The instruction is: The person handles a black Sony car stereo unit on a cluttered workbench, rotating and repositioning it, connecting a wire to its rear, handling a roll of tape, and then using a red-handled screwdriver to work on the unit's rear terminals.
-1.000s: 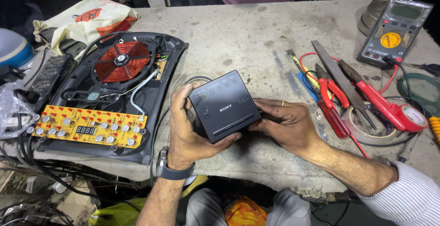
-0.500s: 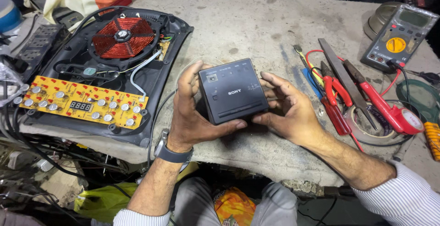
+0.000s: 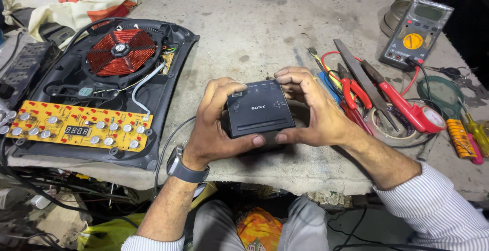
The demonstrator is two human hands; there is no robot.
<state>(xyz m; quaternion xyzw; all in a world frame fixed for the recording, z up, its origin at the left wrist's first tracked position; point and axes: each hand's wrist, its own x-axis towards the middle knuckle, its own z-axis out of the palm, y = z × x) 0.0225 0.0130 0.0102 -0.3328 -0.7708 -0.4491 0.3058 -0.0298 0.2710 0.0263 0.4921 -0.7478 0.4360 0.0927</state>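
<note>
Head view, single item under examination: small black box-shaped device point(image 3: 260, 111), dark matt casing, a thin slot along its front face, small controls on its top, held just above the concrete desk point(image 3: 244, 37) near the front edge. Left hand point(image 3: 214, 123), wristwatch point(image 3: 181, 165) on the wrist: grip closed on the device's left side, thumb pressed under the lower front edge, fingers curled over the top left corner. Right hand point(image 3: 316, 111), striped sleeve point(image 3: 438, 210) at the forearm: grip closed on the right side, thumb meeting the lower front edge, fingertips hooked over the top rear. The device lies between the two palms, front face tilted up toward the camera, its underside not shown. Step in hand, as judged: inspection of the casing by turning it over in both hands. The next move would seem to call for a firm two-sided hold while the box is rotated to show another face. Adjacent stock: opened induction cooker point(image 3: 102, 93) with copper coil point(image 3: 120, 52) and yellow circuit board point(image 3: 76, 129) to the left; multimeter point(image 3: 417, 32), red-handled pliers point(image 3: 354, 90), flat file point(image 3: 364, 85), red tape roll point(image 3: 428, 119) and screwdrivers point(image 3: 471, 134) to the right, all well apart from the hands' hold.
</note>
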